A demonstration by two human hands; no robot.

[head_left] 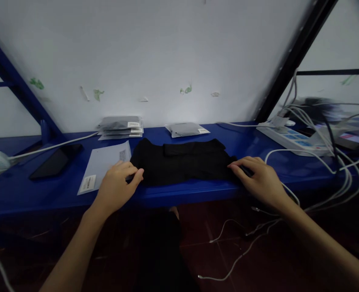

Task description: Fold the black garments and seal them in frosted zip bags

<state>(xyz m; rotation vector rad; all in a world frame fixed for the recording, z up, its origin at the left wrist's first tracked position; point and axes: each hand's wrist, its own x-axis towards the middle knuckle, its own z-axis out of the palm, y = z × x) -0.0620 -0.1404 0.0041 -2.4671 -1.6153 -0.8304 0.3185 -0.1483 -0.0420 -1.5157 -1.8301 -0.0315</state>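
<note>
A black cloth garment (182, 164), partly folded into a wide strip, lies along the front of the blue table. Its exact kind cannot be made out. My left hand (118, 182) pinches the near left corner between thumb and fingers. At the opposite end, my right hand (257, 176) is closed on the near right corner in the same way. A folded flap shows on the cloth's upper side. Just beyond my left hand, a flat grey-white plastic mailing bag (103, 160) with a printed label lies partly under that hand.
Stacked grey packets (120, 125) and a single packet (186, 129) rest against the wall. A black phone (56, 161) lies at left. On the right are a power strip (295, 140) and tangled white cables (349, 178). The blue table's (173, 196) front edge is close to me.
</note>
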